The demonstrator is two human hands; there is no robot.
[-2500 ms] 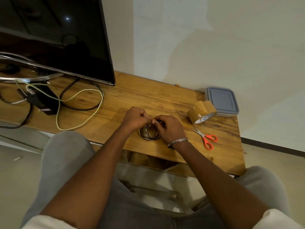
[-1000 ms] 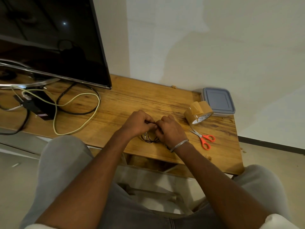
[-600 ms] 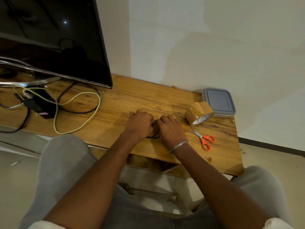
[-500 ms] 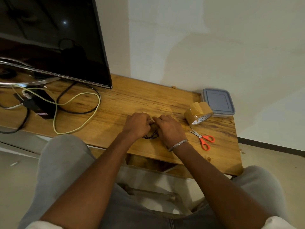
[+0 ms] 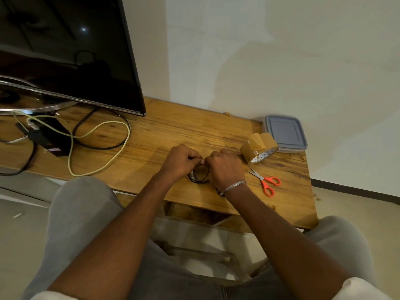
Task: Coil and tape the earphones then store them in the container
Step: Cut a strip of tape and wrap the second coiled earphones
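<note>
Currently: left hand (image 5: 180,162) and right hand (image 5: 225,169) both pinch the coiled earphones (image 5: 200,177) over the counter (image 5: 173,131) (container (image 5: 284,133) lidded, rear right). Best keep loops tight while taping.

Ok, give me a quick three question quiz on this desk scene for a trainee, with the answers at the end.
1. True or false: the lid is on the container.
2. Which lies nearest the right hand? A) tape roll B) scissors C) television
3. Fill in: both hands, left hand included, hold the coiled black ____.

Key: 1 true. 2 A. 3 earphones.
</note>
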